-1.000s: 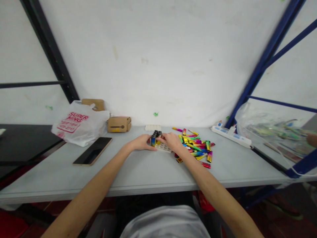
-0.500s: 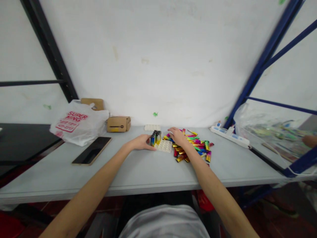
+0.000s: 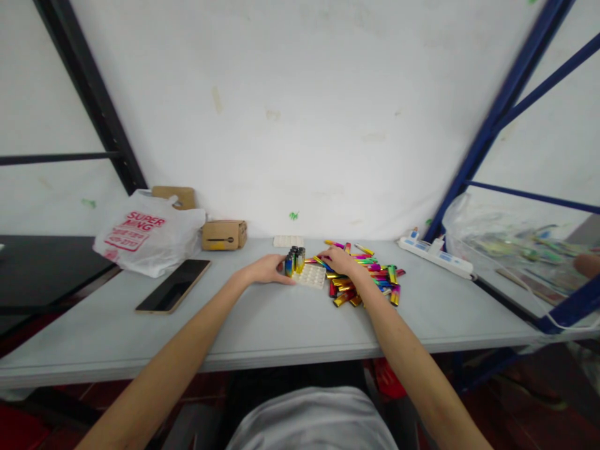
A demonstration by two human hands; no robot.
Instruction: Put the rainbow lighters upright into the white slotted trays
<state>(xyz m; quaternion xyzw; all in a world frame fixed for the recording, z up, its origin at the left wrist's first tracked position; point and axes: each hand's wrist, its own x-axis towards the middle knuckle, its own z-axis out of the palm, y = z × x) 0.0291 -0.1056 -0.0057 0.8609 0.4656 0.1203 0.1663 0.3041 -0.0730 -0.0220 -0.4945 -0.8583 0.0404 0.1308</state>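
A white moulded tray lies in the middle of the grey table. Several shiny lighters stand upright in its left end. My left hand rests against the tray's left side, fingers curled round it. To the right spreads a pile of metallic, many-coloured lighters. My right hand lies on the pile's left edge with its fingers closed on a lighter there.
A dark phone, a white plastic bag with red print and a small cardboard box sit at the left. A second white tray lies by the wall. A white power strip and a clear bag are at the right.
My right hand left the tray, reached right to the far side of the pile, then drew back a little to the pile's left edge. My left hand stayed on the tray.
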